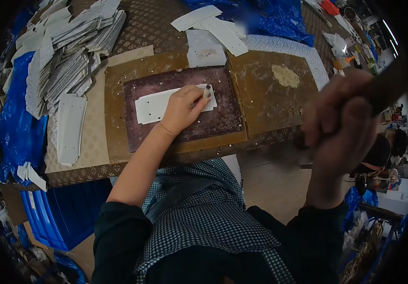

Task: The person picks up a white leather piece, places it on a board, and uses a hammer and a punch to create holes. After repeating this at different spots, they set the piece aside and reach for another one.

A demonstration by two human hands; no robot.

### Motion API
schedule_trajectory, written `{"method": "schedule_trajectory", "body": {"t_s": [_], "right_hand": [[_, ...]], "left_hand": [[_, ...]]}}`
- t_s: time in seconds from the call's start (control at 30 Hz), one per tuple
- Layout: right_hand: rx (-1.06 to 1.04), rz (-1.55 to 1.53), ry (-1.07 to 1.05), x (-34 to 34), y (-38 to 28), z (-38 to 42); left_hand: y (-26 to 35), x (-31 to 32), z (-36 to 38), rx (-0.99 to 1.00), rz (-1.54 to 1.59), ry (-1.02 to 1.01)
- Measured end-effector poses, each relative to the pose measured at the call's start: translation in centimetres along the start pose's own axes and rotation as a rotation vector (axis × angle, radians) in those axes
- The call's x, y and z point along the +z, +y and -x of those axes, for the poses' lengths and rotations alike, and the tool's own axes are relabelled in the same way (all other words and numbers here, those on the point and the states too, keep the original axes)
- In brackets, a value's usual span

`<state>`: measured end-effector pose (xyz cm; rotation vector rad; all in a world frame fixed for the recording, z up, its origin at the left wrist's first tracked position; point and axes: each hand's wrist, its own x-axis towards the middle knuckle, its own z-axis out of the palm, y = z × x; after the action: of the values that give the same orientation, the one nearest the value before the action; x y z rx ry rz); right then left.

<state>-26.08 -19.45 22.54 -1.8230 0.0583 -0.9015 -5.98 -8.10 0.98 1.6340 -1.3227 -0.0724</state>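
Observation:
My left hand (181,108) is closed around a short metal punch (207,91), held upright near the right end of a white strip (154,108). Several small dark holes show in the strip, which appears to lie on others like it. Beneath them is a worn maroon pad (215,124) on a brown board. Raised on the right and smeared by motion, my right hand (341,120) is wrapped round a thick brown handle (389,86); the tool's far end is hidden in the dark edge of the view.
Stacked white strips (73,47) fill the table's left side, with a smaller pile (71,128) nearer me. More loose strips (213,26) and blue plastic sheeting (282,21) lie at the back. A brown board (272,102) is on the right. A blue bin (66,215) stands below.

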Motion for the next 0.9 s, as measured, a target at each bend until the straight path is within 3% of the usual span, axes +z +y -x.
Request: {"method": "schedule_trajectory", "body": {"t_s": [0.03, 0.1, 0.17, 0.27, 0.37, 0.47, 0.73, 0.9], "right_hand": [[-0.011, -0.027, -0.011, 0.2, 1.0, 0.5], [0.328, 0.575, -0.369, -0.1, 3.2, 2.5], [0.517, 0.611, -0.463, -0.2, 6.0, 4.7], [0.561, 0.470, -0.280, 0.3, 6.7, 5.2], [0.809, 0.069, -0.072, 1.6, 9.0, 5.0], [0.715, -0.104, 0.130, 3.9, 14.0, 5.3], [0.666, -0.098, 0.175, 7.0, 17.4, 6.7], [0.647, -0.093, 0.195, 7.2, 17.6, 6.5]], "left_hand": [[0.1, -0.1, -0.1, -0.004, 0.011, 0.001], [-0.2, 0.0, -0.1, 0.010, 0.005, 0.011], [-0.2, -0.1, 0.1, 0.014, 0.001, 0.014], [0.4, -0.2, -0.2, -0.011, 0.003, -0.005], [0.5, 0.0, -0.2, -0.032, 0.002, 0.002], [1.0, -0.1, -0.4, -0.052, 0.017, -0.049], [0.9, 0.2, -0.4, -0.144, 0.259, -0.047], [1.7, -0.6, -0.9, -0.192, 0.135, -0.084]]}}
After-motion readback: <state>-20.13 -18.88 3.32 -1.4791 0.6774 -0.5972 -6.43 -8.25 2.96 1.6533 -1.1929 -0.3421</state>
